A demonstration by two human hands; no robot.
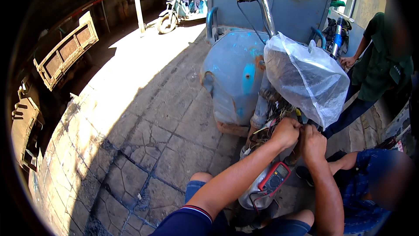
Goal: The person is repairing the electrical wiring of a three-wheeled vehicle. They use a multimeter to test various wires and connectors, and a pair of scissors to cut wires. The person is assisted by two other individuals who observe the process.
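L hand (286, 133), R hand (313, 144) nr wires (261, 136), red multimeter (275, 177) below

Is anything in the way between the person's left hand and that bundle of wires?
Nothing visible. The wires show right beside the left hand. The plastic bag appears above them in the picture, the red multimeter below; neither comes between.
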